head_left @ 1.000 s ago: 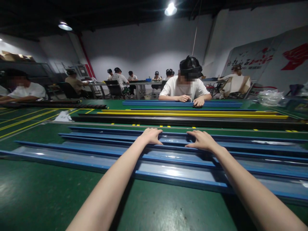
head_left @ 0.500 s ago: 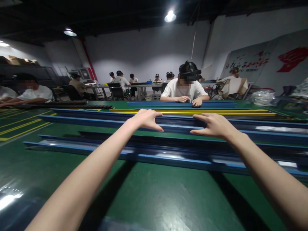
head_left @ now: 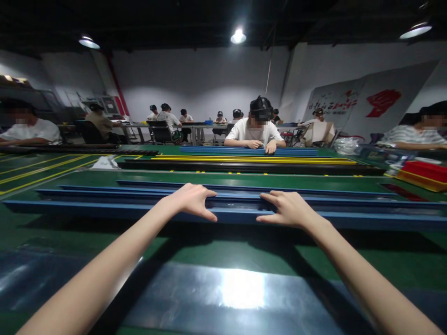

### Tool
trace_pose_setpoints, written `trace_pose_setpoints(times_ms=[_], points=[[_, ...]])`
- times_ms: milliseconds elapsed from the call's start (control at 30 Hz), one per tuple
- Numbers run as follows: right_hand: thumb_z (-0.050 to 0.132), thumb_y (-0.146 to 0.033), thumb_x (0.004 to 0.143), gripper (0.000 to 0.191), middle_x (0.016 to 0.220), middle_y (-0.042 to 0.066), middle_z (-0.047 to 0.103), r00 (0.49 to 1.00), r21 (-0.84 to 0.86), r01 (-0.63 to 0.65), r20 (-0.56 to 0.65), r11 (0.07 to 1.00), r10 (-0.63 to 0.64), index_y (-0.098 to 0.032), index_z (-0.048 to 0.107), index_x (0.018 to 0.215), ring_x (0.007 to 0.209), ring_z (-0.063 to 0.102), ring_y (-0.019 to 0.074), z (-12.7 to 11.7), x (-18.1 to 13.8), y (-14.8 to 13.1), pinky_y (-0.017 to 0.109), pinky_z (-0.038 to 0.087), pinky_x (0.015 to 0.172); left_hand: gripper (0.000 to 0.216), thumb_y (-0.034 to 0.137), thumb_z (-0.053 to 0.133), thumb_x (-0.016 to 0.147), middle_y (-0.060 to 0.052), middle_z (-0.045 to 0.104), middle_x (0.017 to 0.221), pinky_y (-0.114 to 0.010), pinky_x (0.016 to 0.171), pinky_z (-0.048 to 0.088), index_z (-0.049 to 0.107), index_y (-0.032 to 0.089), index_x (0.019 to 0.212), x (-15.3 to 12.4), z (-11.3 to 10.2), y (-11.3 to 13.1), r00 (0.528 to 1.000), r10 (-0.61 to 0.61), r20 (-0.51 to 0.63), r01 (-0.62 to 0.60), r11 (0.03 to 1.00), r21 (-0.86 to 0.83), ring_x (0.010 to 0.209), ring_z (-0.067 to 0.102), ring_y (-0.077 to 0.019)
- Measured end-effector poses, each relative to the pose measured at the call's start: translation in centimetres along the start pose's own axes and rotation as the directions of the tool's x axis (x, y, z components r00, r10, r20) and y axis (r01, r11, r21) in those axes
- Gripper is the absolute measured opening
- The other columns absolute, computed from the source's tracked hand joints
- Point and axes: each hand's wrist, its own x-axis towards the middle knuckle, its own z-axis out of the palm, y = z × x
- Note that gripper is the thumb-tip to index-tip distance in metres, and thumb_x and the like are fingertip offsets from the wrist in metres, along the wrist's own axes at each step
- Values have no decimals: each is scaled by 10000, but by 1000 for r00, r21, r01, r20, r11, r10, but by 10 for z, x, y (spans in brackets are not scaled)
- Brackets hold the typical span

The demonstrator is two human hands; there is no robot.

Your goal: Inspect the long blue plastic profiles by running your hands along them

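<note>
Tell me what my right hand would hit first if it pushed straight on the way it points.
The right hand grips the near rail; straight on, it probably meets the next blue rail just behind.

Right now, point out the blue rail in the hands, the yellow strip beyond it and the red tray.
blue rail (head_left: pixel 237 215), head view, front face at mid-length.
yellow strip (head_left: pixel 251 160), head view, middle of its top.
red tray (head_left: pixel 428 170), head view, its red upper side.
</note>
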Motion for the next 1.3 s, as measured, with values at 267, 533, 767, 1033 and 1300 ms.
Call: trace_pose_setpoints(times_ms=[267, 533, 767, 1033, 1300], points=[[406, -731, 695, 685, 931, 96, 642, 998, 72, -24, 60, 997, 20, -215, 572, 1113, 827, 601, 239, 13, -17, -35, 265, 364, 613, 829, 683, 558, 556, -91, 621, 1127, -310, 785, 429, 480, 244, 1255, -25, 30, 1, 999, -8, 42, 8, 1000, -1, 1025, 570, -287], [407, -729, 699, 677, 935, 96, 645, 998, 84, -43, 41, 996, 40, -201, 585, 1082, 829, 604, 236, 34, -22, -50, 264, 367, 619, 858, 681, 574, 527, -84, 614, 1142, -314, 784, 439, 462, 263, 1268, -27, 52, -3, 997, -40, 59, 42, 999, -28, 1029, 570, -289], [405, -752, 675, 715, 949, 96, 643, 996, 82, -74, 47, 994, 71, -212, 577, 1110, 847, 606, 241, 45, -29, -53, 264, 379, 627, 884, 682, 583, 512, -67, 576, 1203, -319, 826, 431, 440, 271, 1281, -27, 59, 0, 994, -70, 81, 72, 997, -31, 1069, 544, -289], [452, -727, 672, 712, 1025, 95, 627, 996, 122, -75, 52, 990, 69, -207, 557, 1147, 909, 590, 250, 43, -44, -51, 284, 405, 679, 896, 681, 558, 555, -101, 499, 1286, -346, 893, 404, 414, 207, 1301, -33, 62, 10, 995, -50, 90, 53, 998, -27, 1136, 489, -291], [470, -598, 762, 607, 1142, 116, 584, 998, 234, -59, 0, 970, 61, -163, 540, 1179, 1029, 540, 258, 39, -76, -13, 359, 393, 868, 721, 623, 504, 694, -132, 507, 1258, -319, 898, 381, 467, 159, 1244, -41, 52, 32, 1000, -2, 31, 3, 1000, -7, 1114, 498, -270]])
